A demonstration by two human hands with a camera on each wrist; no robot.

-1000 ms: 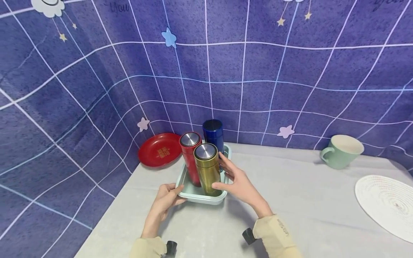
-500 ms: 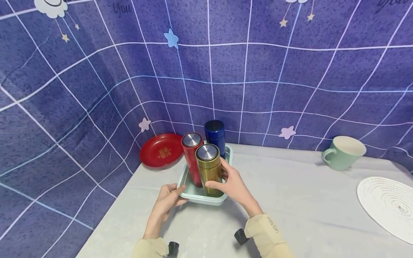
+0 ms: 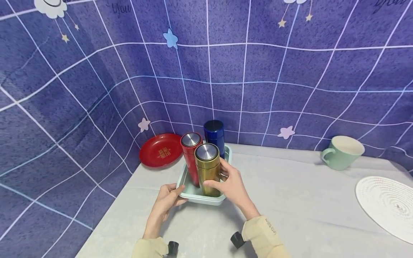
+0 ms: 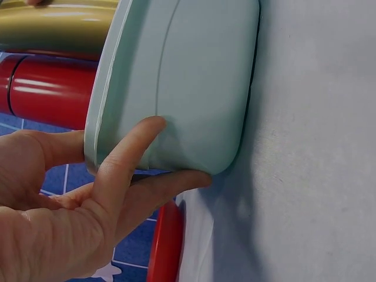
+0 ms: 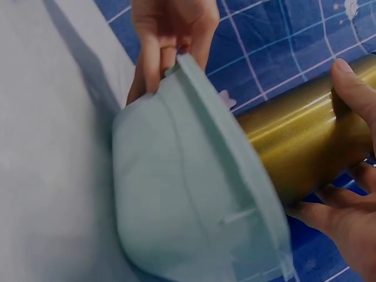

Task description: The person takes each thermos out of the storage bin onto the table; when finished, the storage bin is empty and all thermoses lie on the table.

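Your right hand (image 3: pixel 230 184) wraps closer round the gold thermos (image 3: pixel 209 179) than one second ago, so this grip seems firmer; thermos is inside the pale-green tray (image 3: pixel 202 200), near right, tray's near-left corner pinched by your left hand (image 3: pixel 165 200).

Through the head view I'm looking at blue-violet fabric (image 3: pixel 226 62) hanging behind and along the left, with pale, wavy grid lines (image 3: pixel 246 43) running across it. A smiling cloud (image 3: pixel 53 10) is showing at upper left, and stars (image 3: pixel 170 38) are dotting the cloth. Below, a pale, lightly creased counter (image 3: pixel 290 182) is catching soft shadows.
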